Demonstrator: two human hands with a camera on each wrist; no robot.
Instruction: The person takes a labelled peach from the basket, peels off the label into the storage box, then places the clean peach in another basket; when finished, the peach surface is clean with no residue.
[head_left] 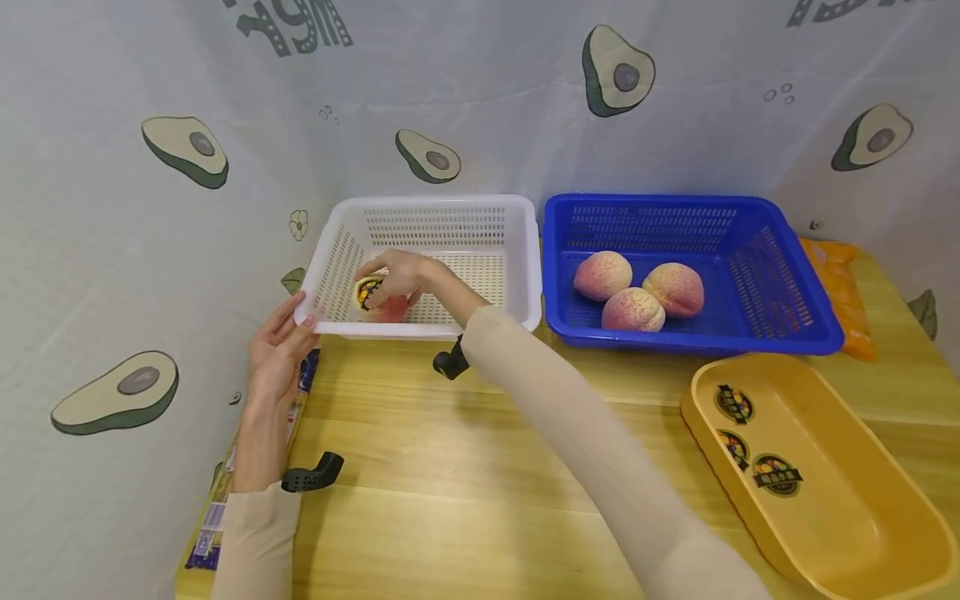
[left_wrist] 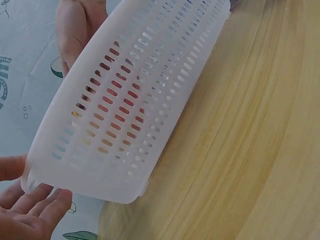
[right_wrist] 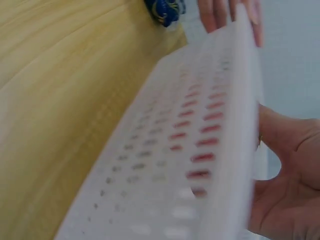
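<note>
My right hand reaches into the white slotted basket and grips a pink peach with a round sticker, low in the basket's front left corner. Through the slots the peach shows as pink in the left wrist view, behind the basket wall. My left hand rests with straight fingers against the basket's front left corner; its fingertips touch the rim. In the right wrist view the basket wall hides most of my right hand.
A blue basket with three peaches stands right of the white one. A yellow tray with stickers lies at the front right. An orange packet lies behind it. A blue packet lies under my left hand.
</note>
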